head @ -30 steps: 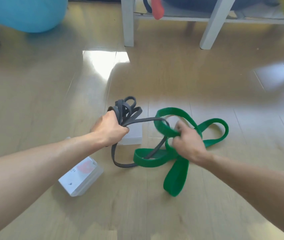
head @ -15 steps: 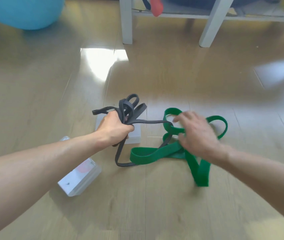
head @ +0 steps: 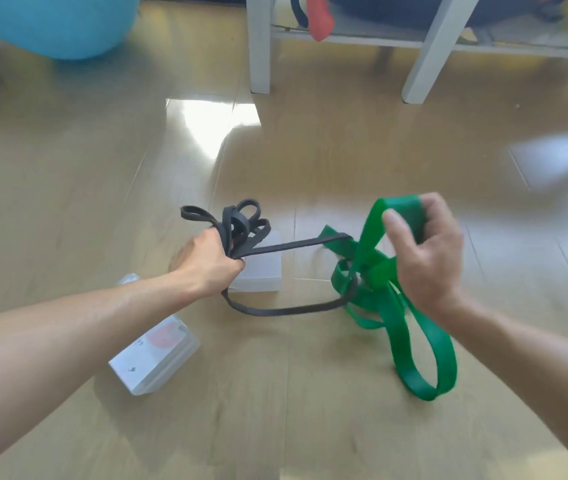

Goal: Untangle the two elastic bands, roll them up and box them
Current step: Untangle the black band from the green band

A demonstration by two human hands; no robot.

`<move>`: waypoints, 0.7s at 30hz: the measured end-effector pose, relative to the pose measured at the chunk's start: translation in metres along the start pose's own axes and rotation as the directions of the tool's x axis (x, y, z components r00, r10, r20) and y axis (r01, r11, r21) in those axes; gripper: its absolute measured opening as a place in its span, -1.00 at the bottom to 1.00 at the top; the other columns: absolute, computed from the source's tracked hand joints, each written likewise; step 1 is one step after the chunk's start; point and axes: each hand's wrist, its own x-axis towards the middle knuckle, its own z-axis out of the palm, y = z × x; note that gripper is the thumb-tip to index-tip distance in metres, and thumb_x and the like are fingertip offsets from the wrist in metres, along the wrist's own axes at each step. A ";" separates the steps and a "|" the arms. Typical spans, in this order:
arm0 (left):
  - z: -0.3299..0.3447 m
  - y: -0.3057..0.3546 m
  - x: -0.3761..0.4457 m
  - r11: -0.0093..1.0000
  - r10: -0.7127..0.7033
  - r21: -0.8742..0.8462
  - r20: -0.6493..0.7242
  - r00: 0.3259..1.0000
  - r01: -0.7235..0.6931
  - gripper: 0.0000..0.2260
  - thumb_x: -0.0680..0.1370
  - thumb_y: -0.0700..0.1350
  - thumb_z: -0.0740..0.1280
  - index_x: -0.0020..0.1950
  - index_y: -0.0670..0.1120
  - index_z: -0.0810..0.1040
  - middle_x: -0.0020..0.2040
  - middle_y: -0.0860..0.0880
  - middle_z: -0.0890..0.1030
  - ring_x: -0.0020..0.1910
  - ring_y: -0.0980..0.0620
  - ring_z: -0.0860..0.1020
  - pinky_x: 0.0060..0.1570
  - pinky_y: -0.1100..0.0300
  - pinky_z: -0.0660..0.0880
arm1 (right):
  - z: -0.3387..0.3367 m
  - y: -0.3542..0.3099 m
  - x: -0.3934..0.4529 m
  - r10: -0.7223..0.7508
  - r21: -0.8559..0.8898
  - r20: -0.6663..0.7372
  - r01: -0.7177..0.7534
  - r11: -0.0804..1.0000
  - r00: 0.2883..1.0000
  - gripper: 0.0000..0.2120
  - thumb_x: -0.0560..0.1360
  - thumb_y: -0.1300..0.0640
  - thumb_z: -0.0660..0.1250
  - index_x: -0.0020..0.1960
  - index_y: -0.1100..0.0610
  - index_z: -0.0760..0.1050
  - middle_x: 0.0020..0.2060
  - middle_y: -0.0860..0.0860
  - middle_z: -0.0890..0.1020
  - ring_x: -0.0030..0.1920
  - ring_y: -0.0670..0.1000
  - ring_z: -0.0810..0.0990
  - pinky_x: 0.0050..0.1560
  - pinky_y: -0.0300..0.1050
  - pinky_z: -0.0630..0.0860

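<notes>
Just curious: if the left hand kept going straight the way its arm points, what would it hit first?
Probably the white box just beyond the left hand, which is closed on the black band; depth is hard to judge.

A clear plastic box (head: 154, 358) lies on the floor below and to the left of the left hand (head: 206, 265), which grips a dark band (head: 275, 249). Its lid carries a white label with a faint red mark and a few small dark characters, all too blurred to read. A second clear box (head: 261, 275) sits just beside that grip and shows no print. Nothing else bears readable text.
</notes>
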 end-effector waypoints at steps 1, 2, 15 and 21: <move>0.001 0.001 0.001 0.999 0.008 0.049 -0.010 1.000 -0.008 -0.83 0.45 -0.03 0.42 0.01 0.07 0.53 -0.19 -0.02 0.64 -0.19 -0.19 0.63 -0.21 0.07 0.57 | -0.010 -0.009 0.014 -0.024 0.022 -0.095 0.027 0.999 0.995 -0.84 0.53 0.00 0.37 -0.12 0.05 0.45 -0.34 -0.01 0.47 -0.35 -0.02 0.41 -0.34 -0.08 0.39; 0.001 0.002 0.003 0.996 0.013 0.094 -0.025 1.000 -0.011 -0.79 0.45 0.01 0.42 0.06 0.09 0.52 -0.16 -0.01 0.64 -0.17 -0.19 0.61 -0.20 0.08 0.53 | -0.020 -0.015 0.027 -0.040 0.041 -0.180 0.048 0.998 0.983 -0.85 0.52 0.00 0.38 -0.16 -0.01 0.44 -0.34 0.02 0.45 -0.35 0.06 0.40 -0.34 0.03 0.38; -0.023 0.000 0.018 0.963 0.002 0.261 -0.246 0.969 0.064 -0.79 0.47 -0.14 0.40 0.02 -0.06 0.42 -0.11 -0.11 0.51 -0.14 -0.22 0.47 -0.09 0.04 0.40 | -0.140 0.069 0.071 0.348 -0.474 -0.362 -0.492 0.731 0.865 -0.44 0.50 -0.39 0.20 -0.09 0.13 0.56 -0.21 0.12 0.60 -0.16 0.15 0.53 -0.11 -0.02 0.43; -0.012 0.022 -0.002 0.984 0.094 0.159 -0.087 0.992 -0.079 -0.77 0.41 -0.08 0.48 -0.09 0.02 0.43 -0.17 -0.04 0.58 -0.19 -0.21 0.55 -0.19 0.08 0.44 | -0.102 0.094 0.047 0.673 -0.935 0.014 -0.229 0.272 0.740 -0.44 0.51 0.09 0.29 0.51 -0.02 0.33 0.47 0.11 0.38 0.46 0.21 0.32 0.43 0.12 0.30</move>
